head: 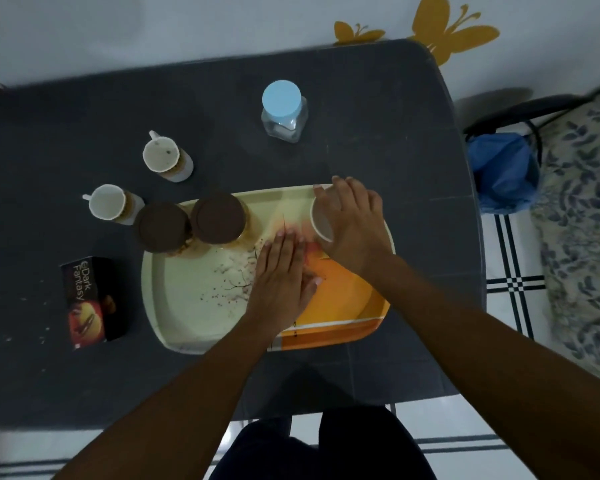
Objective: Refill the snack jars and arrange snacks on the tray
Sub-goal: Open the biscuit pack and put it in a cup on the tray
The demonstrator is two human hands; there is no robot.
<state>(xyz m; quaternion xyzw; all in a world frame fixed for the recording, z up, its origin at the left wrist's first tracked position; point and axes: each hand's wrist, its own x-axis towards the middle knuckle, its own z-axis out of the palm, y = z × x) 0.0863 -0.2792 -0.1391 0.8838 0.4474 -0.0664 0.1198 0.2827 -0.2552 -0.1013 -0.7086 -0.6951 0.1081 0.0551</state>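
Cream-and-orange plastic tray [194, 306] carries the white paper cup [321, 221]; the right hand [354, 230] grasps it, best set upright beside the brown-lidded jars [219, 218], while the left hand [281, 275] lies flat, released.

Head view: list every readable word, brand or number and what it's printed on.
"Dark Fantasy": on the top face of the dark biscuit box lying on the table, left of the tray.
Small print at the box's near end: too small to read.
Tray: picture print only, no text.
Brown-lidded jars, blue-lidded jar, mugs: no readable labels.
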